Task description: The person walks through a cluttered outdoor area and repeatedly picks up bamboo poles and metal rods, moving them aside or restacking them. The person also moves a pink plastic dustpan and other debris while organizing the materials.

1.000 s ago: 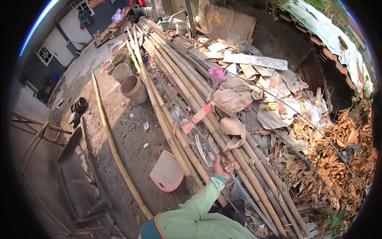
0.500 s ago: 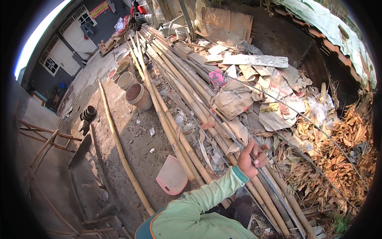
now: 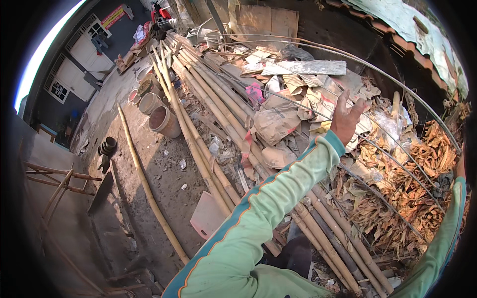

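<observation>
My left hand point(image 3: 348, 116) is stretched out over the rubbish heap, fingers apart with nothing in them. Thin steel rods point(image 3: 395, 160) run close by it; whether it touches one I cannot tell. At the far right rim, my right hand point(image 3: 461, 163) shows only in part. It closes round a thicker ribbed steel rod point(image 3: 406, 88), which arches from the back over the heap down to that hand. Below my left arm lies a long bundle of bamboo poles point(image 3: 223, 116).
Buckets point(image 3: 165, 122) line the left of the bamboo. A single bamboo pole point(image 3: 144, 174) and a pinkish plastic piece point(image 3: 207, 216) lie on the dirt. Torn paper sacks point(image 3: 276, 121) and dry leaves point(image 3: 392, 211) cover the right. A tiled roof edge point(image 3: 392, 32) overhangs the upper right.
The thick steel rod has gone from atop the bamboo to an arch at the right. My left hand has moved up and right, its fingers spreading. My right arm has come into view.
</observation>
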Demonstrator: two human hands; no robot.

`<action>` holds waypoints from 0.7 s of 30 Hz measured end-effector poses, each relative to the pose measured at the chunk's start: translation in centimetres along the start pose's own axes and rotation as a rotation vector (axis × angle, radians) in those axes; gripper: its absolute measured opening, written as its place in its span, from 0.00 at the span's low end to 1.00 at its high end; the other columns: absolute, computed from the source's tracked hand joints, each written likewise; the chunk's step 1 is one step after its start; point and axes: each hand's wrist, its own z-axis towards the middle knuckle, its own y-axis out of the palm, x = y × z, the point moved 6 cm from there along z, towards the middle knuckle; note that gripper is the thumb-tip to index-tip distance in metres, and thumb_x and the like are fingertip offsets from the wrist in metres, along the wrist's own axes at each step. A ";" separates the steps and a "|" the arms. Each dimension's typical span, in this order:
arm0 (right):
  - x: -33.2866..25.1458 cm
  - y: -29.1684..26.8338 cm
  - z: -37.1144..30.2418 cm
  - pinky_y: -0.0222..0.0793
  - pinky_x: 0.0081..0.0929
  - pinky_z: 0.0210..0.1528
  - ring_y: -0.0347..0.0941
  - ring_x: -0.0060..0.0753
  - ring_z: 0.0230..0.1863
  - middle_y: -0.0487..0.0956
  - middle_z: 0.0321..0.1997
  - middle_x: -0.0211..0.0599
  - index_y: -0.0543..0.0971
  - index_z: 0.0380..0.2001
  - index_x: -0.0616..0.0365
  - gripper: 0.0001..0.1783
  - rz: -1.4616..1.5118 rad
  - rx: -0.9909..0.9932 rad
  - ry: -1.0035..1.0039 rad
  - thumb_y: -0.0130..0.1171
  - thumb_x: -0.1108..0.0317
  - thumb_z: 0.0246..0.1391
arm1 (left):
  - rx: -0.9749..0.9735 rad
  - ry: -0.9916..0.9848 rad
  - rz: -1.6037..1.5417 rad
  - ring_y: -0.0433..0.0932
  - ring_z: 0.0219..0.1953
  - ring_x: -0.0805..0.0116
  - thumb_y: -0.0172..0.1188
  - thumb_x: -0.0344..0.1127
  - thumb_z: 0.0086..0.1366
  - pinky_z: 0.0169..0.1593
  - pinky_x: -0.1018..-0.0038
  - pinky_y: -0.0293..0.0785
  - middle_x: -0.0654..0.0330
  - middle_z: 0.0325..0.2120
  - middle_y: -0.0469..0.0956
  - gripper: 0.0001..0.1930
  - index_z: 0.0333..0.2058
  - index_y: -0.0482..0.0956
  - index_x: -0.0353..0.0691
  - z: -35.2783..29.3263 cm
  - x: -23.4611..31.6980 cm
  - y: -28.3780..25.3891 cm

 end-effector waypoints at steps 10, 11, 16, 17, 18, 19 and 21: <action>-24.5 -7.8 -34.7 0.54 0.42 0.66 0.56 0.44 0.68 0.60 0.68 0.35 0.56 0.67 0.46 0.43 0.845 -0.426 -0.390 0.63 0.64 0.49 | 0.704 -1.648 1.350 0.67 0.60 0.46 0.58 0.56 0.61 0.62 0.57 0.63 0.42 0.61 0.64 0.39 0.64 0.60 0.39 -85.4 -1.9 -43.9; -24.7 -7.6 -42.3 0.56 0.44 0.64 0.58 0.47 0.66 0.61 0.68 0.39 0.58 0.66 0.50 0.42 0.852 -0.742 -0.401 0.64 0.61 0.49 | 0.661 -1.803 1.332 0.68 0.59 0.47 0.58 0.56 0.60 0.60 0.58 0.66 0.44 0.60 0.65 0.39 0.64 0.61 0.38 -93.3 0.9 -45.0; -19.1 -10.5 -79.4 0.62 0.40 0.59 0.65 0.45 0.59 0.66 0.60 0.42 0.63 0.62 0.55 0.37 0.820 -1.591 -0.253 0.62 0.59 0.50 | -0.044 -2.059 1.285 0.73 0.56 0.51 0.61 0.57 0.60 0.54 0.59 0.74 0.47 0.56 0.71 0.38 0.61 0.66 0.36 -114.0 3.9 -48.9; -17.8 -12.7 -84.4 0.62 0.39 0.58 0.66 0.43 0.57 0.67 0.59 0.41 0.64 0.62 0.56 0.36 0.874 -1.649 -0.187 0.62 0.59 0.51 | 0.396 -2.051 1.185 0.73 0.56 0.50 0.60 0.58 0.60 0.55 0.57 0.73 0.46 0.55 0.72 0.37 0.59 0.68 0.34 -115.2 3.5 -50.2; -16.5 -14.6 -88.4 0.63 0.38 0.58 0.67 0.42 0.56 0.69 0.57 0.41 0.65 0.61 0.56 0.35 0.926 -1.689 -0.127 0.62 0.59 0.51 | 0.755 -1.942 1.094 0.73 0.56 0.49 0.59 0.58 0.60 0.55 0.56 0.72 0.44 0.55 0.72 0.37 0.57 0.70 0.33 -115.0 2.7 -51.3; -15.2 -16.4 -91.7 0.64 0.36 0.57 0.67 0.41 0.55 0.70 0.56 0.40 0.66 0.61 0.56 0.34 0.979 -1.708 -0.080 0.62 0.60 0.51 | 0.929 -1.817 1.065 0.72 0.57 0.48 0.58 0.59 0.60 0.55 0.55 0.70 0.43 0.54 0.73 0.36 0.56 0.72 0.32 -113.3 1.1 -52.5; -14.5 -20.0 -95.5 0.65 0.34 0.55 0.69 0.38 0.52 0.72 0.53 0.39 0.67 0.60 0.57 0.32 1.046 -1.730 -0.077 0.61 0.60 0.52 | 1.140 -1.726 0.890 0.67 0.60 0.43 0.51 0.63 0.61 0.60 0.53 0.64 0.41 0.57 0.69 0.38 0.57 0.70 0.33 -111.0 -1.4 -53.7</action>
